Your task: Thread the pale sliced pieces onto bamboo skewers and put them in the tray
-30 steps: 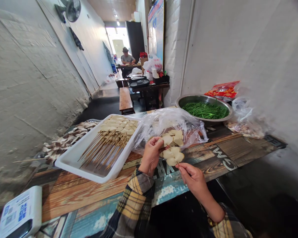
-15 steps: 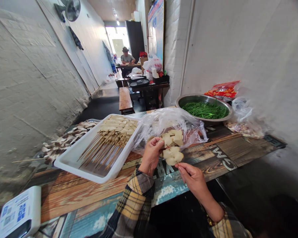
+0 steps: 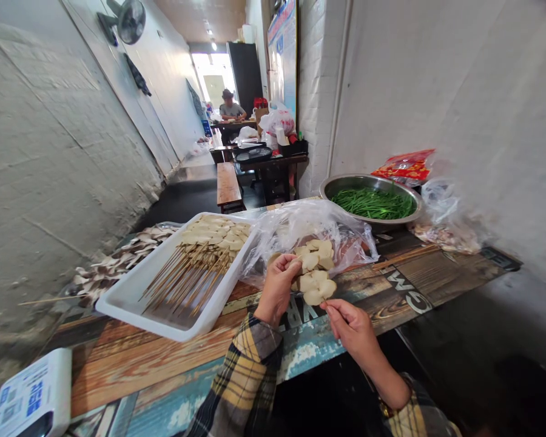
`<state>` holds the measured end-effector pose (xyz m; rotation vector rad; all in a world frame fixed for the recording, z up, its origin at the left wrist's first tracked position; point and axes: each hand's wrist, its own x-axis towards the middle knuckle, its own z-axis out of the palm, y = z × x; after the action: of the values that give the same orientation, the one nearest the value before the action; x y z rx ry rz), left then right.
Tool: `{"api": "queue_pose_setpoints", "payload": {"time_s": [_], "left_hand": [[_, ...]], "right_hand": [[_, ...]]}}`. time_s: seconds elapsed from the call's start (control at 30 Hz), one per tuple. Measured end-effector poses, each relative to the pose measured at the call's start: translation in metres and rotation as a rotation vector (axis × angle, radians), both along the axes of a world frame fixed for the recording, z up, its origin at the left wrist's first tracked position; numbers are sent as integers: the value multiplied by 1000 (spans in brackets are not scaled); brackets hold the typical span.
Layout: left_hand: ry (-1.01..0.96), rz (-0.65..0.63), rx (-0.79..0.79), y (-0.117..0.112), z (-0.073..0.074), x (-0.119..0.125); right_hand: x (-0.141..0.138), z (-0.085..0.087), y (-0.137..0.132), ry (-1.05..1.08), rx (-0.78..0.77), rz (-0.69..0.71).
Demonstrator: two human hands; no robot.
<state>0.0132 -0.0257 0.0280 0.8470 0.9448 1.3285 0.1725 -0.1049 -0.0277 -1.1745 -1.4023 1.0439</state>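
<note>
Between the two hands (image 3: pixel 276 290), skewered pale slices (image 3: pixel 316 288).

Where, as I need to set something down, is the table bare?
Two patches: the front planks between white tray and QR-code box, and the table's right end, nearside of the loose sticks. Crowded: the middle, with left hand, right hand, skewered slices and clear plastic bag.

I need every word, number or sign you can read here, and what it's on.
"G": large white letter toward the right of the tabletop; the letter beside it looks like M or W.
Letters on it by the left hand: too unclear to quote.
Blue characters on the white box: too blurred.
Print on the wall poster, red packet: too small or blurred.
</note>
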Motion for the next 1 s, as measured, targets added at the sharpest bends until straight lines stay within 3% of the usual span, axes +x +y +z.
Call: {"api": "queue_pose_setpoints", "payload": {"time_s": [0.4, 0.63, 1.0], "left_hand": [[8, 11, 30, 2, -1, 1], [48, -25, 24, 2, -3, 2], [-226, -162, -51, 1, -1, 5]], "right_hand": [[-3, 5, 0, 10, -14, 5], [-1, -1, 1, 41, -62, 21], [1, 2, -1, 40, -42, 6]]}}
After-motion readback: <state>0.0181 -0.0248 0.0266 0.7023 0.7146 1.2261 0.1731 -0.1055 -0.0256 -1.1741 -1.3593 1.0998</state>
